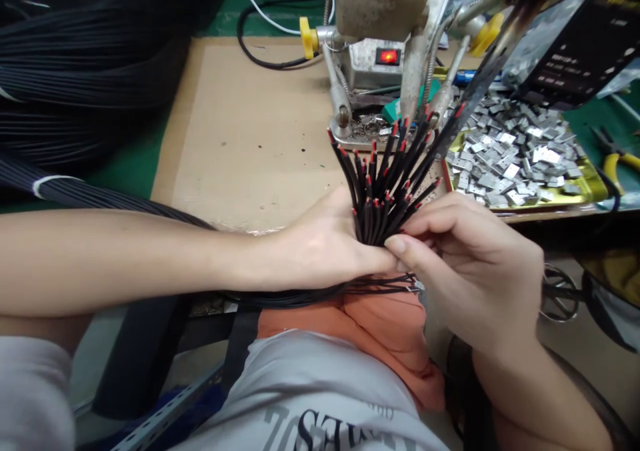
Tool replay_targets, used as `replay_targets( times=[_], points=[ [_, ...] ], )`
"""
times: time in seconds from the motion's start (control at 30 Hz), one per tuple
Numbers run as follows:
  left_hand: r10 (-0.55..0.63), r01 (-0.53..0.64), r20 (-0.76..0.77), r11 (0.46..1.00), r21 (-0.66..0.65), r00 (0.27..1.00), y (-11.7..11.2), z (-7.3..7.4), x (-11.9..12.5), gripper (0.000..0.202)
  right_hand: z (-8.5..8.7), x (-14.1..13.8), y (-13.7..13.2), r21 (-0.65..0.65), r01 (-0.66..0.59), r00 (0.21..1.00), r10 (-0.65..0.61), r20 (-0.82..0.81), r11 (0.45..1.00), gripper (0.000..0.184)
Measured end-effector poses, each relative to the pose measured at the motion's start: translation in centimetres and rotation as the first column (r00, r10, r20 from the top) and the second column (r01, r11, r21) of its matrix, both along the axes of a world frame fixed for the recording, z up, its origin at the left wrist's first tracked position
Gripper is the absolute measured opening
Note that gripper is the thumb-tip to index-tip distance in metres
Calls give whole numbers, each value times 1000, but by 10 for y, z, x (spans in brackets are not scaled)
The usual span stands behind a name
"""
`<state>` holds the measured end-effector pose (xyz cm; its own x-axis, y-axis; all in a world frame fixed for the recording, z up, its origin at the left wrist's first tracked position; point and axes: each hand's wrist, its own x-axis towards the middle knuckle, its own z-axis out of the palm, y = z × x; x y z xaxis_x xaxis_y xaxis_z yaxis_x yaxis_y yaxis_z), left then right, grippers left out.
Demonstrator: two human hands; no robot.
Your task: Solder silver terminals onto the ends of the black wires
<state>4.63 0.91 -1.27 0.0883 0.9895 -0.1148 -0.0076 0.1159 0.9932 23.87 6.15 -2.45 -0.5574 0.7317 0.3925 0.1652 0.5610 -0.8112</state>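
My left hand (325,247) is wrapped around a bundle of black cables (373,221), just below their fanned-out ends. The ends point up and away from me, and short red wire tips stick out of the black sheaths. At the bundle's right side my right hand (465,257) is closed, thumb and forefinger pinched together by one of the cables. A small red tip shows by the forefinger; the rest of what lies in the pinch is hidden. More black cables run below my left hand across my lap, with a small silvery piece (416,285) at their ends.
Beyond the bundle stands a metal machine (383,4) with a lit red switch (389,56) and a dark rod (465,111). To its right are a yellow tray (593,177) of small metal parts (520,147), pliers (613,161) and a phone-like screen (575,44). Black cable coils (85,71) lie left.
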Motion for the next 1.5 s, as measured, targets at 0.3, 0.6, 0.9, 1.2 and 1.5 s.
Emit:
replay_targets(
  times=[0.3,0.6,0.9,1.2,1.5],
  points=[
    [30,-47,-163,994,-99,986,2,6,-4,4,12,21,16,-178,54,992,-34,118,982,12],
    [11,-28,-115,989,-145,993,1,6,-5,5,-2,12,13,-280,-91,993,64,-103,956,11],
    [122,-135,-136,986,-97,983,4,10,-3,8,1,32,69,266,419,882,-459,108,868,13],
    [100,-116,-155,988,-98,983,4,12,-5,9,-26,39,98,430,367,833,-497,242,825,4],
    [120,-124,-33,972,-200,992,5,7,-5,10,-13,32,78,275,523,841,-540,-17,807,15]
  ],
)
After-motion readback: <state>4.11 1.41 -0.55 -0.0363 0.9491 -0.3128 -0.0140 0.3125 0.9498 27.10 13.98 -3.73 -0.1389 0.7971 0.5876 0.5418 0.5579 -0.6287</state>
